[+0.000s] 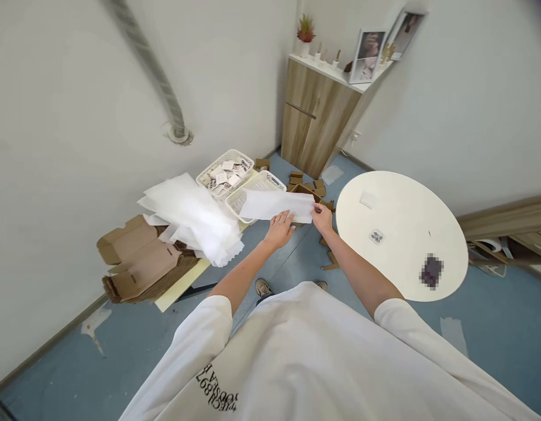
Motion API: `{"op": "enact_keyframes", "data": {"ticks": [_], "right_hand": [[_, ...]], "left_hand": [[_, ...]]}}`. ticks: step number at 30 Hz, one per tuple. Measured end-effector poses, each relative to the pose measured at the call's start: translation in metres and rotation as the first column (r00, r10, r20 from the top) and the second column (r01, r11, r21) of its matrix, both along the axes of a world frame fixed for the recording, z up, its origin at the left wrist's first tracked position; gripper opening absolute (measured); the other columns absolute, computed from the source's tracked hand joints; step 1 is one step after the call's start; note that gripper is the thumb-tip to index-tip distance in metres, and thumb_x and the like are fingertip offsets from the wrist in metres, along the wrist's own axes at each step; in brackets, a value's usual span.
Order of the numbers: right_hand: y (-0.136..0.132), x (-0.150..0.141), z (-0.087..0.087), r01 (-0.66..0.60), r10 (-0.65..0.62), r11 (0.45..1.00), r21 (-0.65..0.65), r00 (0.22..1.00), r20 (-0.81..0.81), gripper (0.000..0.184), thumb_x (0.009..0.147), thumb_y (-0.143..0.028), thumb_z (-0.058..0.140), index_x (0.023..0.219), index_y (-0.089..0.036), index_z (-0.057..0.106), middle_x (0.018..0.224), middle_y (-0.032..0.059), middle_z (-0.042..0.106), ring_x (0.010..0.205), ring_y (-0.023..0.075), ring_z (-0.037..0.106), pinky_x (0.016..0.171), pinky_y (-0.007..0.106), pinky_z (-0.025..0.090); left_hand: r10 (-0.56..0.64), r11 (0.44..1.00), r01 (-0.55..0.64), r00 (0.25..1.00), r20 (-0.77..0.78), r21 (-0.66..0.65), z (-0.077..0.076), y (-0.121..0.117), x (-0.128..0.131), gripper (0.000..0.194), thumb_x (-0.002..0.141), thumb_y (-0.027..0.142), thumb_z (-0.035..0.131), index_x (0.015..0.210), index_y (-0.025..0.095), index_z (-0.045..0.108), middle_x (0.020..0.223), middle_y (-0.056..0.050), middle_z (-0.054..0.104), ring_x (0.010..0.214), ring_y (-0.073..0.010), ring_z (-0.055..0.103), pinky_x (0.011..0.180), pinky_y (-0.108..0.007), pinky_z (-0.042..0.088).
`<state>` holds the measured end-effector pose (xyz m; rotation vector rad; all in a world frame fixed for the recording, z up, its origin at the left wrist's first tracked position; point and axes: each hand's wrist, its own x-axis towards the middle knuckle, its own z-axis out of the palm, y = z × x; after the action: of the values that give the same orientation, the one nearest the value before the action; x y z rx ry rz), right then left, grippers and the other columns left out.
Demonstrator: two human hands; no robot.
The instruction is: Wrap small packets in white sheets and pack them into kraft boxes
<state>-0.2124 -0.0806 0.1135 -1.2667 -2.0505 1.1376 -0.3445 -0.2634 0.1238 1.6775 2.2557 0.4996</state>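
Observation:
A folded white foam sheet [270,204] stretches in front of me, its left part over a white basket. My right hand [321,217] pinches the sheet's right edge between thumb and fingers. Along the lower edge, my left hand [279,229] lies with its fingers outstretched on the sheet, not visibly closed on it. To the left, a loose stack of white foam sheets [193,210] spreads beside the baskets. Under the held sheet stands the partly covered white basket [270,178], and what lies in it is hard to make out.
Another basket [203,175] holds small white cards. Flattened cardboard boxes [141,263] lie left on a yellowish board [182,286]. Small brown boxes [319,187] sit ahead. A round white table [402,216] stands right, a wood-grain cabinet [314,117] in the corner.

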Motion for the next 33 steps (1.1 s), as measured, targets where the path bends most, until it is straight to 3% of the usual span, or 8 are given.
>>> {"op": "enact_keyframes", "data": {"ticks": [10,14,18,24,28,33], "right_hand": [[0.121,0.199,-0.034,0.281,-0.283,0.954,-0.100,0.959,-0.002,0.042,0.080,-0.025,0.057,0.118,-0.017,0.073,0.125,0.0097,0.074,0.102,0.0243,0.072,0.101,0.043,0.056],[0.156,0.275,-0.044,0.385,-0.383,0.913,-0.134,0.923,0.043,0.042,0.078,-0.023,0.057,0.117,-0.017,0.074,0.127,0.0096,0.073,0.104,0.0239,0.071,0.103,0.042,0.055],[0.176,0.330,-0.057,0.445,-0.436,0.875,-0.192,0.896,0.087,0.046,0.077,-0.021,0.056,0.120,-0.017,0.073,0.131,0.0104,0.071,0.107,0.0246,0.071,0.101,0.043,0.056],[0.184,0.364,-0.078,0.509,-0.495,0.831,-0.226,0.861,0.118,0.049,0.076,-0.021,0.055,0.122,-0.018,0.072,0.133,0.0103,0.070,0.106,0.0243,0.070,0.100,0.043,0.056],[0.188,0.367,-0.087,0.560,-0.543,0.798,-0.220,0.828,0.137,0.048,0.075,-0.023,0.055,0.120,-0.019,0.072,0.131,0.0107,0.070,0.100,0.0240,0.070,0.099,0.045,0.056],[0.188,0.360,-0.097,0.611,-0.599,0.751,-0.251,0.790,0.130,0.044,0.074,-0.027,0.056,0.115,-0.021,0.071,0.127,0.0100,0.071,0.094,0.0235,0.069,0.095,0.045,0.056]], "left_hand": [[-0.170,0.980,0.172,0.985,0.034,-0.101,-0.016,0.145,0.151,0.053,0.108,0.039,0.033,0.157,0.020,0.041,0.171,-0.014,0.029,0.157,-0.0318,0.028,0.126,-0.054,0.024],[-0.253,0.954,0.260,0.966,0.061,-0.149,-0.024,0.189,0.207,0.053,0.108,0.040,0.033,0.157,0.020,0.040,0.171,-0.014,0.029,0.157,-0.0320,0.028,0.126,-0.053,0.024],[-0.327,0.923,0.332,0.943,0.060,-0.195,-0.032,0.222,0.240,0.053,0.109,0.039,0.031,0.156,0.020,0.042,0.171,-0.014,0.030,0.157,-0.0316,0.027,0.126,-0.053,0.024],[-0.424,0.877,0.419,0.905,0.031,-0.238,-0.048,0.260,0.253,0.052,0.108,0.038,0.032,0.154,0.019,0.045,0.169,-0.015,0.034,0.157,-0.0324,0.028,0.126,-0.056,0.024],[-0.458,0.845,0.449,0.888,0.039,-0.290,-0.057,0.286,0.249,0.050,0.107,0.036,0.032,0.151,0.019,0.048,0.165,-0.016,0.040,0.153,-0.0335,0.034,0.125,-0.058,0.023],[-0.536,0.781,0.534,0.839,0.091,-0.325,-0.072,0.314,0.245,0.048,0.107,0.036,0.034,0.149,0.019,0.049,0.165,-0.015,0.039,0.153,-0.0330,0.035,0.123,-0.053,0.029]]}}
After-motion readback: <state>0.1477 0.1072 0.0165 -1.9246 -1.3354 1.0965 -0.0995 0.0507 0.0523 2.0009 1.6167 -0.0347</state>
